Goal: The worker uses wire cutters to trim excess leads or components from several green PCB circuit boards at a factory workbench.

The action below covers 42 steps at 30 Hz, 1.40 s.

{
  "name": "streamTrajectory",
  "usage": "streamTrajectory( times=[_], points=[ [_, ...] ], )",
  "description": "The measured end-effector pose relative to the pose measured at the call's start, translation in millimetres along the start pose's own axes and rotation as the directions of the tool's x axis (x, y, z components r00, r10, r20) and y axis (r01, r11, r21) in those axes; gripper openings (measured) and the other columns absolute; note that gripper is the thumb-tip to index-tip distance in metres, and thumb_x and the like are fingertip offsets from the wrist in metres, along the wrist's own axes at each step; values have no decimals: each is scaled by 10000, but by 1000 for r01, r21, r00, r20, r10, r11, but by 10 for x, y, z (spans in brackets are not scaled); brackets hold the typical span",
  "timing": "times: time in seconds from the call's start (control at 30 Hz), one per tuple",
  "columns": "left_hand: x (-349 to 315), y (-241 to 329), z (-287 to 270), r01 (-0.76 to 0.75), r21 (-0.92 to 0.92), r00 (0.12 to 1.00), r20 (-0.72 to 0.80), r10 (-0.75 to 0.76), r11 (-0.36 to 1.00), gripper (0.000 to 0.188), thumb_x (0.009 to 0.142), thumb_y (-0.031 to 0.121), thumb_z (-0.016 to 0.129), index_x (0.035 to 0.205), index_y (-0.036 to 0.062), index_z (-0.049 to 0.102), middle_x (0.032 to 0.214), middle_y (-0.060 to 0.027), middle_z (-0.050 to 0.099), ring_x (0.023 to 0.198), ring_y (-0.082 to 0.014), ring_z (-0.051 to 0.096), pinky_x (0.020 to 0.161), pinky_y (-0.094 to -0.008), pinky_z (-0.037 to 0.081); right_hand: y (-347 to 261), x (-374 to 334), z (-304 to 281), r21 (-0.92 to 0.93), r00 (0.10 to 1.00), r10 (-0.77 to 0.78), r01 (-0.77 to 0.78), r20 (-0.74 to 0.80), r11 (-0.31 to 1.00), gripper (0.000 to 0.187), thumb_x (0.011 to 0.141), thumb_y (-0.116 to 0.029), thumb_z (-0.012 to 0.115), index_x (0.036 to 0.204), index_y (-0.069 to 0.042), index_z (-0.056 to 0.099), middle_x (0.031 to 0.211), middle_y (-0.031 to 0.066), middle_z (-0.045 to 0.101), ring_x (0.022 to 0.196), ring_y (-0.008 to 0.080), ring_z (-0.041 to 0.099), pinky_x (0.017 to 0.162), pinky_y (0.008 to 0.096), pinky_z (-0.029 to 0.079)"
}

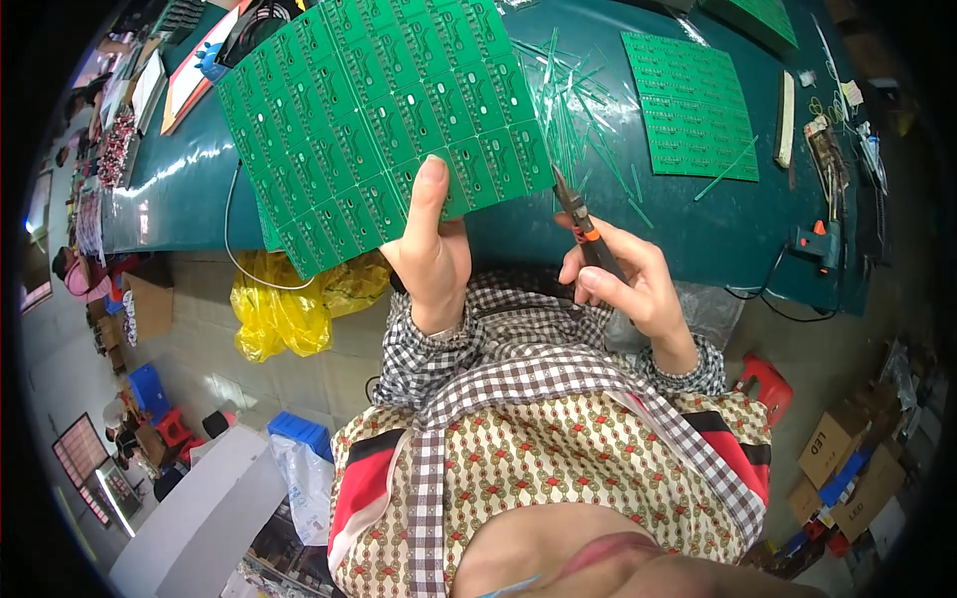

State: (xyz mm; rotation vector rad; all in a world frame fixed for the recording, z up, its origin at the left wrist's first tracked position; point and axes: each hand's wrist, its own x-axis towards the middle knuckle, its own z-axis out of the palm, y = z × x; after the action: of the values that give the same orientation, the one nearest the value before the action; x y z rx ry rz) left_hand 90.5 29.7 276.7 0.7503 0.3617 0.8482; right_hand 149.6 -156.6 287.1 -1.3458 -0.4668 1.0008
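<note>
Circuit-board panel (384,110), green and dotted with small slots, tilts above the near edge of the teal desk (189,214), held up by the left hand (436,254). That hand's grip is closed on the lower edge, thumb pressed over the face. Pointed-nose pliers (581,216) with orange bands sit in the right hand (643,279), its grip wrapped about the dark handles; their tip is at the panel's right-hand corner, though contact cannot be told. Beyond, thin green strips (565,112) lie crisscrossed, and a second green panel (693,115) lies flat to their right.
</note>
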Motion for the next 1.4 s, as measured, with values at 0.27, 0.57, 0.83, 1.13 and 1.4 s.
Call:
streamTrajectory(
  times=[0.27,0.57,0.83,1.13,1.4],
  points=[
    [-81,-32,-75,-305,523,943,51,329,796,373,827,9,604,1176,-16,474,1094,-104,558,951,-183,545,837,-307,440,164,78,264,-765,885,-401,86,-235,638,534,749,-93,657,1257,-78,495,774,72,597,497,81,484,467,243,398],
    [71,-47,-137,-238,254,965,-47,258,938,447,801,-32,603,1213,9,435,1094,-86,544,928,-173,560,785,-280,483,262,183,23,-714,857,-333,-57,-393,698,513,722,-127,702,1208,-79,544,807,60,592,539,102,459,518,255,411],
    [199,580,-427,241,194,937,210,-281,951,401,721,21,616,1107,-29,520,1020,-119,600,899,-204,593,797,-291,473,-165,515,-500,3,942,-102,108,-320,994,547,818,-269,598,1270,-20,417,1019,122,593,832,133,594,660,214,438],
    [412,789,-499,658,14,706,338,-623,753,472,833,289,531,1192,-14,478,1049,-161,600,866,-253,618,760,-372,517,-258,1039,-112,262,991,-28,61,-128,963,358,724,-74,675,1037,33,537,861,57,617,653,128,596,601,231,480],
    [-200,-244,-849,-478,693,813,582,-27,539,314,797,129,669,1082,31,581,1069,-115,596,953,-233,578,773,-329,473,133,905,298,735,948,72,191,-311,651,185,783,-63,616,944,26,590,907,117,645,844,219,629,791,374,505]
  ],
)
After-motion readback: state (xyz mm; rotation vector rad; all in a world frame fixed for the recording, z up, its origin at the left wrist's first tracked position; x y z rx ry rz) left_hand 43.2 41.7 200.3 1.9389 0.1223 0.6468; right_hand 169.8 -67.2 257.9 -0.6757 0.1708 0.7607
